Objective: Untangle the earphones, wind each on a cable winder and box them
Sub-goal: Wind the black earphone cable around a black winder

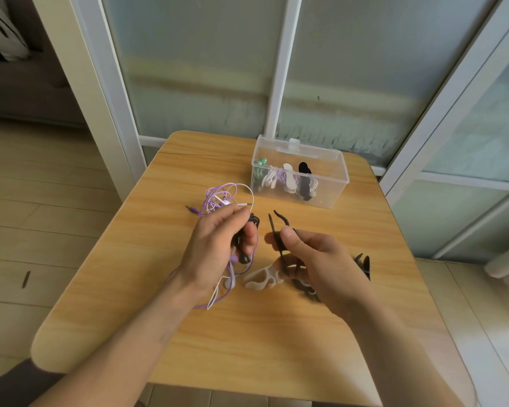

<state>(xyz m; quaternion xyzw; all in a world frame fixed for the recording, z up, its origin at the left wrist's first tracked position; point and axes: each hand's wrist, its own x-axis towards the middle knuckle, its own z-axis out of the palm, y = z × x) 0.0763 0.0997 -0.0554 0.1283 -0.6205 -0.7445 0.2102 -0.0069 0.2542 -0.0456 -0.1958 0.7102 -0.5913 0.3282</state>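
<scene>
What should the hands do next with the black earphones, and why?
Probably bring the black winder in the right hand to the black earphones bunched in the left hand and start wrapping; purple and white cables remain tangled.

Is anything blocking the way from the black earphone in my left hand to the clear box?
Nothing visible does. The clear box stands open-topped beyond the left hand, with bare wooden table between; the black earphone has a free path.

Wood-grain table (247, 333) w/ rounded corners, centre. Far side & right: frosted glass panels (194, 69) in white frames (279, 66). Pale tile floor (27, 201) left & right. Daylight thru glass. Dim room far left.
</scene>
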